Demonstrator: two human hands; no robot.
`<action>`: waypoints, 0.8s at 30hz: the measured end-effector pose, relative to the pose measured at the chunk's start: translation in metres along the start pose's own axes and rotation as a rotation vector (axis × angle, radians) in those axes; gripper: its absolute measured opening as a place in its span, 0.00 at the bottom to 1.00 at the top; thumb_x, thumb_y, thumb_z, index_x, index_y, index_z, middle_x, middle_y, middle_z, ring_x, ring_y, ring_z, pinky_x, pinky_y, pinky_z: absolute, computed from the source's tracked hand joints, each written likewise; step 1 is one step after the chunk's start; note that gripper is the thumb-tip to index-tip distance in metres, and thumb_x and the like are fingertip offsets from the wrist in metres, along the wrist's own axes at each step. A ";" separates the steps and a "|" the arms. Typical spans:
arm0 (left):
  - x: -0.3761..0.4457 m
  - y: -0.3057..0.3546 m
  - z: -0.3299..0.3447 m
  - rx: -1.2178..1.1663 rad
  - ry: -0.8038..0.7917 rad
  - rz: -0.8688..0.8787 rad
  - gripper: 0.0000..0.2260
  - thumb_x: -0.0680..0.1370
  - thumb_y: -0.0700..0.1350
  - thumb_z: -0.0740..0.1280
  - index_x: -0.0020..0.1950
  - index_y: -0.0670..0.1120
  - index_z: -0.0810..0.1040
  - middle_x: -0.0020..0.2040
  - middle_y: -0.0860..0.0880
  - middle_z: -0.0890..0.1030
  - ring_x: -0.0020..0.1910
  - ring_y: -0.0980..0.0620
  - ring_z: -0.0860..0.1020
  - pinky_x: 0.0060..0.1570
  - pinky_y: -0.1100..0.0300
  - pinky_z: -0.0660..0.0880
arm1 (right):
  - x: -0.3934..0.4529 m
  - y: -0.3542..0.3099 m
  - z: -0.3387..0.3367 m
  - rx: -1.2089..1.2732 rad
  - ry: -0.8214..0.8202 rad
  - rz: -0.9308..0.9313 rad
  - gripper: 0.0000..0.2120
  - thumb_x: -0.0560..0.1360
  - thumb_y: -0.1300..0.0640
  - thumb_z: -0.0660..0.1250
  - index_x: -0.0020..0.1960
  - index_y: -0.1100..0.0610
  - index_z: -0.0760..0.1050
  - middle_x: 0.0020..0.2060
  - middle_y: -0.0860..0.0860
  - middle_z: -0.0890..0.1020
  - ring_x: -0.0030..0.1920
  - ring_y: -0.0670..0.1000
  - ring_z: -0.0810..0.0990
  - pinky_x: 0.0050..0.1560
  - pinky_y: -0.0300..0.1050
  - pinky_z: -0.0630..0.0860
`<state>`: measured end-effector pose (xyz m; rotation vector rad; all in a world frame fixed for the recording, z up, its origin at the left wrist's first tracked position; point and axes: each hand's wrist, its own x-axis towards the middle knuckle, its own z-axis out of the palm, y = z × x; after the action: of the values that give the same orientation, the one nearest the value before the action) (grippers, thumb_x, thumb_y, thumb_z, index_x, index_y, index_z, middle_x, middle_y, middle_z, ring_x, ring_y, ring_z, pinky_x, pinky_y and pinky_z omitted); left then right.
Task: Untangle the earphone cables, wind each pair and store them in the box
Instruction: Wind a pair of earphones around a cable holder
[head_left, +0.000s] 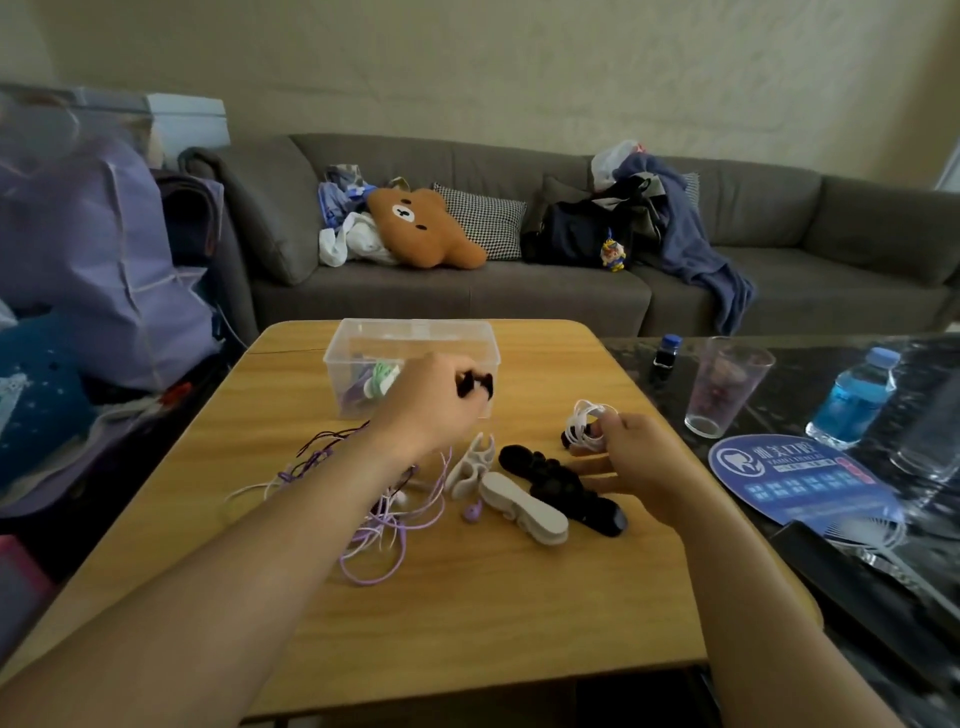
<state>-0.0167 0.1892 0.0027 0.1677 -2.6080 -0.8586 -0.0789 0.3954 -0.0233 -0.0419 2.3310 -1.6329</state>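
Home living room, grey sofa (467, 291), bear cushion (421, 228), wooden table (467, 597)

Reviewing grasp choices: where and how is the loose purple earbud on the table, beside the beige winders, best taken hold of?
Pinch the purple earbud by its rounded body, coming from above and the near side. It lies alone on bare wood; the beige winder crowds its right and the tangled cables its left, so the near side looks freest.

One clear box (410, 338), two bottles (852, 400), one glass (727, 387), one fan (795, 480).
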 end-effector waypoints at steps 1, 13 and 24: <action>0.004 -0.001 -0.002 -0.098 0.028 -0.028 0.10 0.79 0.46 0.69 0.59 0.48 0.83 0.49 0.53 0.83 0.48 0.55 0.80 0.40 0.77 0.71 | 0.002 0.000 0.000 0.055 0.012 -0.008 0.15 0.86 0.54 0.50 0.58 0.62 0.72 0.50 0.60 0.82 0.47 0.57 0.85 0.40 0.50 0.83; 0.024 -0.002 -0.007 -1.054 0.110 -0.261 0.14 0.78 0.47 0.68 0.55 0.37 0.75 0.47 0.38 0.84 0.42 0.41 0.85 0.39 0.54 0.83 | 0.000 -0.022 0.011 0.194 0.196 -0.234 0.16 0.86 0.51 0.50 0.53 0.57 0.75 0.49 0.56 0.84 0.46 0.51 0.85 0.42 0.46 0.82; -0.015 -0.013 -0.008 -0.461 0.100 -0.058 0.13 0.72 0.42 0.77 0.50 0.47 0.74 0.46 0.50 0.82 0.44 0.57 0.81 0.46 0.65 0.78 | -0.030 -0.038 0.072 0.806 -0.067 -0.063 0.18 0.85 0.52 0.56 0.55 0.64 0.78 0.47 0.60 0.85 0.45 0.53 0.85 0.44 0.46 0.82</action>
<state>0.0006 0.1775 -0.0039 0.1528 -2.2516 -1.4033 -0.0375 0.3216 -0.0044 0.0025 1.4849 -2.4222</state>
